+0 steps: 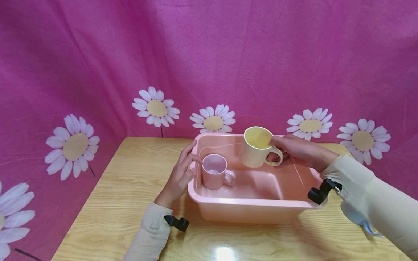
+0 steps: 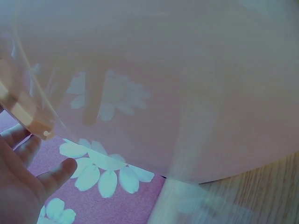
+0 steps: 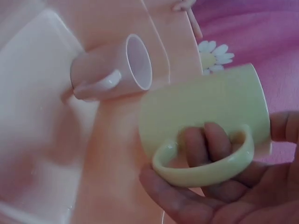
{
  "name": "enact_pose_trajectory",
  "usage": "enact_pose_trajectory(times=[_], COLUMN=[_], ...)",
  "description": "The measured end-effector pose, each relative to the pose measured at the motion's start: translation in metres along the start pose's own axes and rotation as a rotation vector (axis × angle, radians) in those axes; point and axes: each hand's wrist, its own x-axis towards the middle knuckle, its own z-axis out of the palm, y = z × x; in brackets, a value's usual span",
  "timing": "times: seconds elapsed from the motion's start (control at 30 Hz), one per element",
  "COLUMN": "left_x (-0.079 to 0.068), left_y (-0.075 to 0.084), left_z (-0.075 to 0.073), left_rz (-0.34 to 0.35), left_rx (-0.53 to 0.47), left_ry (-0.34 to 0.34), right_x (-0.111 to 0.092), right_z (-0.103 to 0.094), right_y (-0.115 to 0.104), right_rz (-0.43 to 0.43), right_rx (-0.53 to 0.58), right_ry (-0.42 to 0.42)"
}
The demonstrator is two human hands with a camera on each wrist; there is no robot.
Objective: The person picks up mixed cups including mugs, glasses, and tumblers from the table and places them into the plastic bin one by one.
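A cream-yellow mug [image 1: 256, 150] is held in my right hand [image 1: 294, 148] above the pink basin [image 1: 248, 212], its mouth up and slightly tilted. Two fingers of that hand pass through the mug's handle [image 3: 205, 175] in the right wrist view, and the thumb is near the rim. Inside the basin at its left end stands a pink mug [image 1: 213, 174], upright, handle to the right. My left hand [image 1: 177, 177] rests at the basin's left rim with fingers extended, one reaching over the rim beside the pink mug. Its thumb [image 2: 60, 175] stands apart from the basin wall.
A blue mug [image 1: 354, 214] lies on the wooden table [image 1: 127, 195] to the right of the basin, partly hidden by the right sleeve. Behind the table hangs a magenta cloth [image 1: 209, 61] with white daisies. Black wrist mounts [image 1: 177, 223] sit on both sleeves.
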Motion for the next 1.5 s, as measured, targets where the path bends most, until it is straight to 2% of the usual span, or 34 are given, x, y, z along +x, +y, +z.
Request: enact_pose_trajectory(times=[0.43, 0.87, 1.13, 1.5], left_x=[-0.001, 0.0, -0.001, -0.002], left_y=[0.0, 0.001, 0.001, 0.003], left_z=[0.0, 0.0, 0.002, 0.0], left_rz=[-0.018, -0.018, -0.03, -0.05], left_rx=[0.002, 0.008, -0.004, 0.01], left_ry=[-0.002, -0.002, 0.0, -0.003], right_x=[0.022, 0.03, 0.037, 0.04], right_z=[0.003, 0.012, 0.012, 0.012], right_y=[0.001, 0.01, 0.021, 0.027], right_rz=[0.045, 0.025, 0.044, 0.043], right_rx=[-0.074, -0.078, -0.099, -0.091], right_ry=[-0.076, -0.026, -0.063, -0.057])
